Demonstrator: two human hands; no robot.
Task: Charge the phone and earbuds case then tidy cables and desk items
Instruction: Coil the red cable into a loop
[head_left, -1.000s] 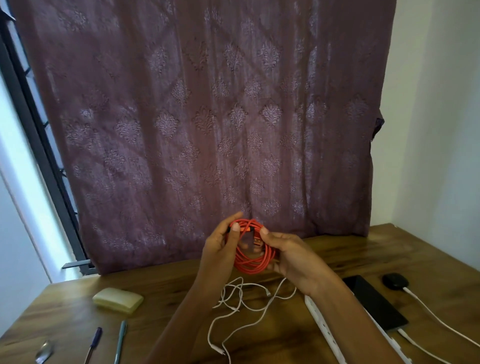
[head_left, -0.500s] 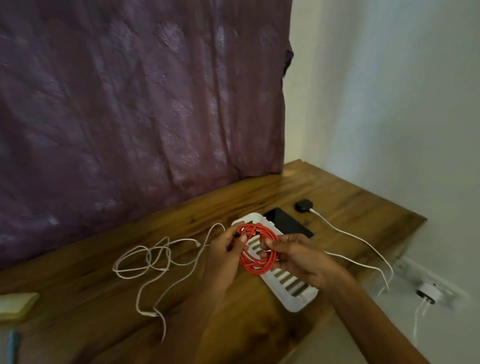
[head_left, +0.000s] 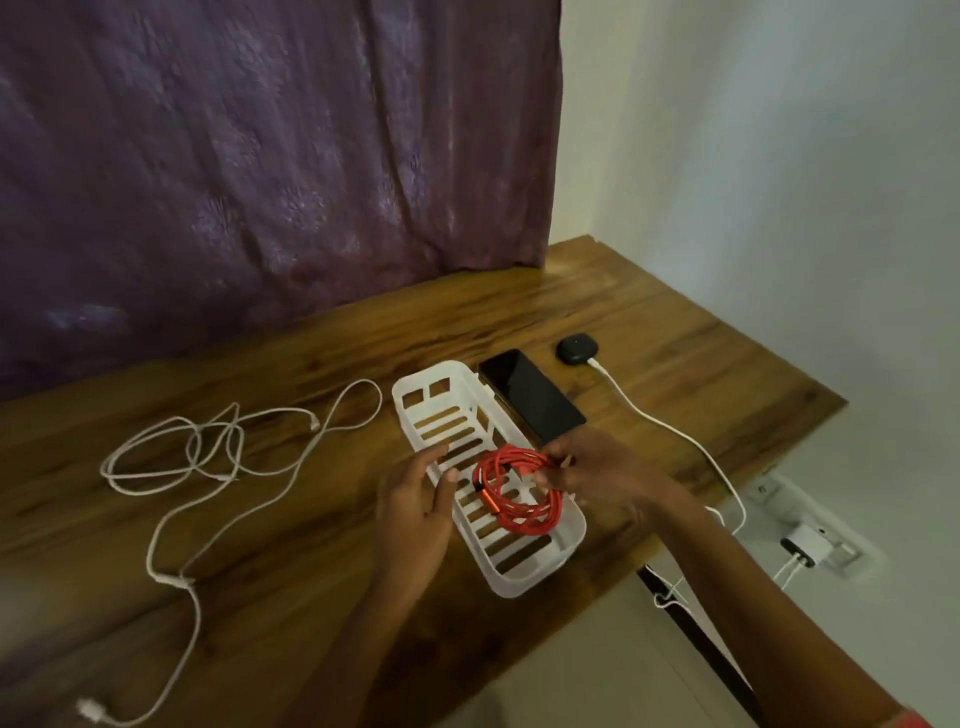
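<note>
Right hand (head_left: 605, 467) pinches cable (head_left: 524, 512) over tray (head_left: 402, 402), beside phone (head_left: 535, 402)

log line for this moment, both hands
right hand: holds red cable coil at white tray | left hand: open, beside tray | white cable: loose on desk | phone: beside tray

dim, soft and smeared

the room is dim under even, soft light; the wall (head_left: 779, 156) at right is the brightest area. the desk (head_left: 311, 545) carries a dull sheen along its grain, and the phone (head_left: 530, 395) screen shows a faint reflection. shadows are weak and soft-edged. the curtain (head_left: 234, 156) is blurred, its pattern smeared; the red cable (head_left: 537, 519) at centre reads sharper. the view's edges bow and soften.
</note>
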